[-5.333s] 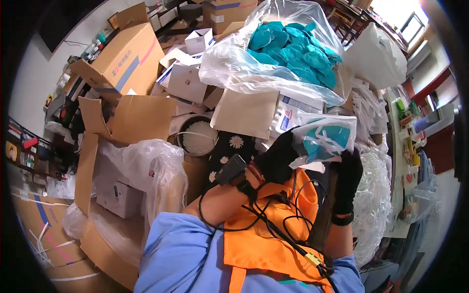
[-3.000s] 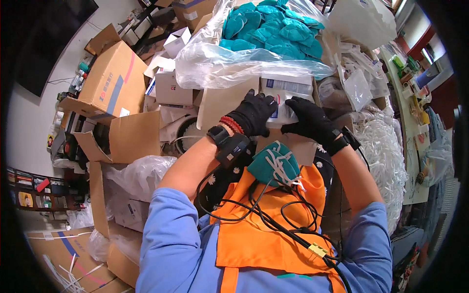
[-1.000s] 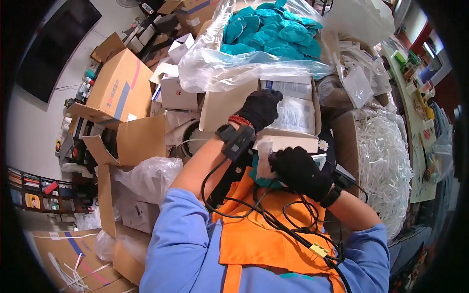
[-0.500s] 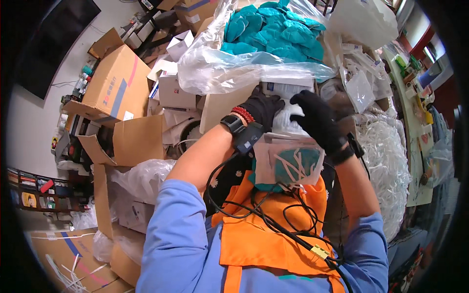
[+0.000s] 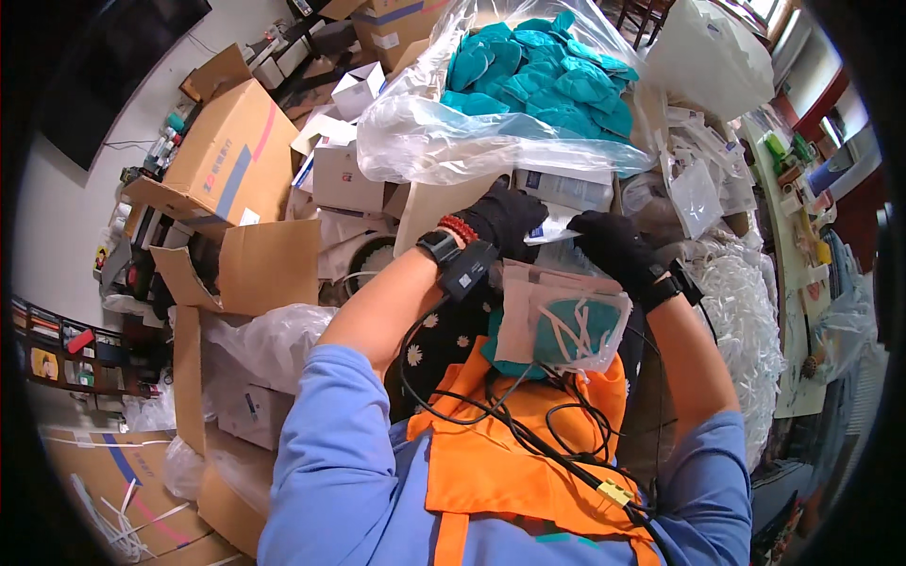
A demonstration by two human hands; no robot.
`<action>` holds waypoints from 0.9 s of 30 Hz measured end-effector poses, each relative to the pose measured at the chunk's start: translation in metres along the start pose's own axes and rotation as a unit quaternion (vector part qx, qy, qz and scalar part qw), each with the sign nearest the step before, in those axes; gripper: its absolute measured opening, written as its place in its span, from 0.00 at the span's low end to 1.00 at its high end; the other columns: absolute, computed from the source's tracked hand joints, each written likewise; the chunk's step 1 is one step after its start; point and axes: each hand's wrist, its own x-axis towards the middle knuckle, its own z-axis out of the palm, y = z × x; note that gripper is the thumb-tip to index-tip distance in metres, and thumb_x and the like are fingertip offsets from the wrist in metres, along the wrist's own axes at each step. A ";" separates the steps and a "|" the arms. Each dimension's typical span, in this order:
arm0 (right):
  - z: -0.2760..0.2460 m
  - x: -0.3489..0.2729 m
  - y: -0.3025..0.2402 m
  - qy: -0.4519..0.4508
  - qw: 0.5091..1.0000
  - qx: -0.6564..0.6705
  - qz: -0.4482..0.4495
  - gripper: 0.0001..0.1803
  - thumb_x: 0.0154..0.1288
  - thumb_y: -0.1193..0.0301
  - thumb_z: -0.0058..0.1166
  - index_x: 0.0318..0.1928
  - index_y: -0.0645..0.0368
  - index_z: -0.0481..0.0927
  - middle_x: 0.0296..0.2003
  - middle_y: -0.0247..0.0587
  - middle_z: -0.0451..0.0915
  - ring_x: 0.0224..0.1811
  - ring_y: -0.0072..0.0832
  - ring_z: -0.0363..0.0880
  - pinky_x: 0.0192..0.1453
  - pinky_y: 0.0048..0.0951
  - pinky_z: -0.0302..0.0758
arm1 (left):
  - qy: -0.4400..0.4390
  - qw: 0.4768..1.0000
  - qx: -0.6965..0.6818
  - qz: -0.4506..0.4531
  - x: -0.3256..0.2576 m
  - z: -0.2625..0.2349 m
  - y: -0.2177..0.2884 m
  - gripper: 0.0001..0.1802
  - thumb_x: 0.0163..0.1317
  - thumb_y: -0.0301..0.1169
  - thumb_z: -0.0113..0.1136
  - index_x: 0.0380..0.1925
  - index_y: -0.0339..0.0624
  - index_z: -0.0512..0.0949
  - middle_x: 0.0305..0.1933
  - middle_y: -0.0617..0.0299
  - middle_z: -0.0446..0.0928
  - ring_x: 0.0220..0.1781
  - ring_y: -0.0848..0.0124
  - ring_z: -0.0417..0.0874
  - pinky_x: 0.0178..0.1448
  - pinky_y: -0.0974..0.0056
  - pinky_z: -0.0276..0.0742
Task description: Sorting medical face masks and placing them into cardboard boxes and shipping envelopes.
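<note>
Both my hands wear black gloves. My left hand (image 5: pixel 505 224) is closed on the left side of a small white plastic bag (image 5: pixel 553 226) with blue print. At the bag's right edge, the fingers of my right hand (image 5: pixel 615 247) are pinched together. Just beyond lies a row of white and blue printed packets (image 5: pixel 566 189) in an open box. On my lap, below the hands, rests a clear pouch (image 5: pixel 571 325) with teal folded pieces and white straps showing through. Fingertips of both hands are partly hidden.
Ahead stands a box lined with clear plastic (image 5: pixel 415 141), full of teal cup-shaped pieces (image 5: pixel 543 71). Cardboard boxes (image 5: pixel 222 156) crowd the left, with small white boxes (image 5: pixel 344 174) nearer. A heap of white straps (image 5: pixel 736 321) lies right, beside a long cluttered table (image 5: pixel 797 283).
My right hand has come down from its raised, spread pose and closed on the bag's edge. The small white bag now stretches between both hands, lifted off the packets.
</note>
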 end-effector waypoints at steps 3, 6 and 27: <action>-0.002 -0.001 -0.015 -0.013 1.000 -0.011 -0.013 0.25 0.54 0.57 0.65 0.48 0.60 0.81 0.39 0.50 0.81 0.43 0.50 0.81 0.51 0.44 0.78 | 0.022 0.999 0.041 0.009 -0.007 0.002 0.002 0.30 0.41 0.48 0.74 0.44 0.48 0.77 0.42 0.57 0.80 0.49 0.54 0.82 0.57 0.42 0.66; -0.014 -0.003 -0.058 -0.059 0.996 -0.063 -0.010 0.29 0.54 0.53 0.65 0.50 0.61 0.79 0.40 0.52 0.80 0.45 0.50 0.80 0.50 0.45 0.77 | 0.027 0.993 0.113 0.019 -0.005 0.008 0.002 0.30 0.40 0.47 0.74 0.44 0.47 0.77 0.44 0.57 0.80 0.50 0.54 0.82 0.58 0.42 0.65; -0.043 0.010 -0.029 0.112 0.990 -0.022 0.080 0.17 0.53 0.71 0.60 0.47 0.53 0.78 0.37 0.51 0.82 0.40 0.52 0.82 0.40 0.45 0.79 | 0.201 0.956 -0.197 -0.080 -0.016 -0.012 0.001 0.26 0.54 0.45 0.71 0.50 0.45 0.79 0.48 0.51 0.82 0.51 0.55 0.83 0.54 0.59 0.78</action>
